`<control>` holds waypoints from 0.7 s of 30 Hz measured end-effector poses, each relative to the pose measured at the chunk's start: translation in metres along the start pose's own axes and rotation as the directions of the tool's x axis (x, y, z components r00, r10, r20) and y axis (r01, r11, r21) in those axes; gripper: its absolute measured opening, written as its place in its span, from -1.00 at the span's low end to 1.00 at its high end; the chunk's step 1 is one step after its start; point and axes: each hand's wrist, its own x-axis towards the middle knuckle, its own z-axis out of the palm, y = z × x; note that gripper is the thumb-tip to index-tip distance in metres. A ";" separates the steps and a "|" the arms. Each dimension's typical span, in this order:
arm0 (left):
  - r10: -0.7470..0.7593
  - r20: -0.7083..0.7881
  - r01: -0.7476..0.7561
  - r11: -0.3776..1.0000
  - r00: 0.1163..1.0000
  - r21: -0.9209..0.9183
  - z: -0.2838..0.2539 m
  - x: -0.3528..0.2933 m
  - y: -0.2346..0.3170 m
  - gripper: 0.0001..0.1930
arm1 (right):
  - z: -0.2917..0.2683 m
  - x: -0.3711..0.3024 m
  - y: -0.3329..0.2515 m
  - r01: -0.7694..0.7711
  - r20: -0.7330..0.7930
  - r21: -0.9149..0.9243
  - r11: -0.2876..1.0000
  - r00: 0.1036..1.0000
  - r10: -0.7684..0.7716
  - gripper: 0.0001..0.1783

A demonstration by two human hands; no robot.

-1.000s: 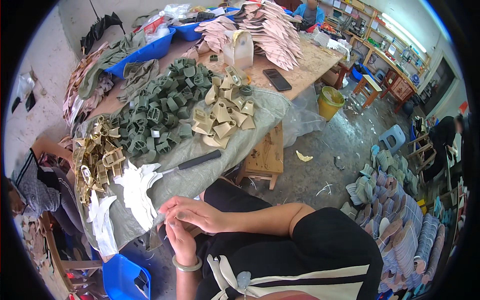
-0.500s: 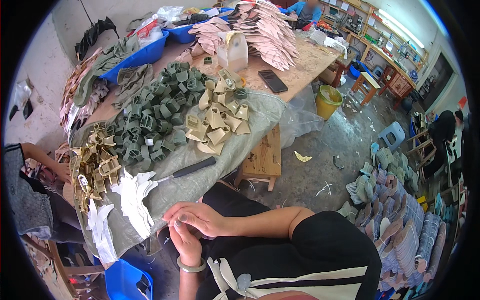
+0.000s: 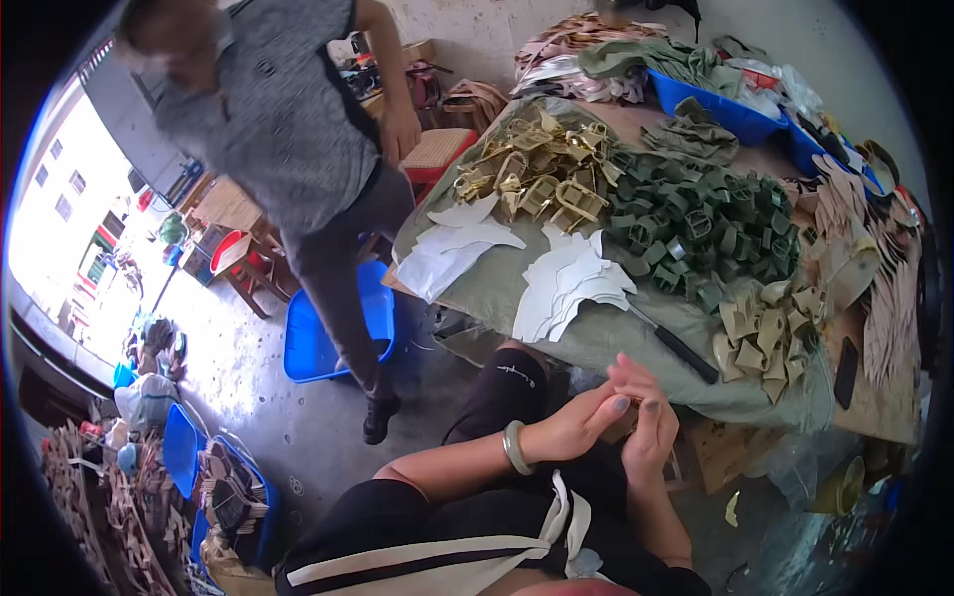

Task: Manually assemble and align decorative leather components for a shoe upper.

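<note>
My left hand [image 3: 576, 425], a pale bangle on its wrist, is pressed against my right hand [image 3: 649, 444] in front of the table's near edge. Their fingers are closed together and overlap. Whatever lies between the palms is hidden. Just beyond them on the grey-green cloth [image 3: 477, 323] lies a long tool with a black handle [image 3: 686, 356]. Its thin blade reaches to a fanned stack of white cut pieces [image 3: 568, 283]. Farther back are piles of shiny gold pieces [image 3: 542, 174], dark green hollow blocks [image 3: 701, 223] and beige heel-shaped pieces [image 3: 765, 333].
A person in a grey top [image 3: 268, 129] stands left of the table, beside a blue tub [image 3: 298, 343] on the floor. A phone [image 3: 847, 372] lies at the table's right. Blue bins [image 3: 720, 107] stand at the back. A red-edged stool [image 3: 442, 159] is behind the person.
My view has swung left, so the table now sits to the right. The person at the left shows nearly whole, upright and walking. My hands stay together, with fingers shifted slightly.
</note>
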 end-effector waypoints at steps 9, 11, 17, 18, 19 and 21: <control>-0.054 -0.088 0.080 0.942 0.995 0.326 -0.003 -0.006 -0.008 -0.61 | -0.002 -0.002 0.000 0.084 0.019 -0.160 0.983 0.996 -0.082 -0.69; -0.172 -0.131 0.188 0.974 0.976 0.127 -0.008 -0.005 -0.027 -0.56 | -0.010 -0.003 0.002 0.050 0.017 -0.090 0.995 0.999 -0.049 -0.68; -0.224 0.117 0.249 0.924 0.968 -0.291 0.012 0.024 -0.021 -0.41 | -0.041 -0.004 0.004 0.023 -0.029 -0.146 0.989 0.999 -0.028 -0.67; -0.228 0.107 0.250 0.920 0.968 -0.300 0.012 0.024 -0.031 -0.39 | -0.045 -0.002 0.005 0.032 -0.053 -0.140 0.990 0.998 -0.040 -0.67; -0.226 0.122 0.253 0.920 0.966 -0.301 0.010 0.025 -0.036 -0.39 | -0.049 0.000 0.006 0.042 -0.075 -0.133 0.990 0.996 -0.052 -0.67; -0.279 0.155 0.300 0.945 0.948 -0.132 0.008 0.031 -0.039 -0.38 | -0.057 0.003 0.012 -0.007 -0.068 -0.090 0.996 0.998 0.001 -0.67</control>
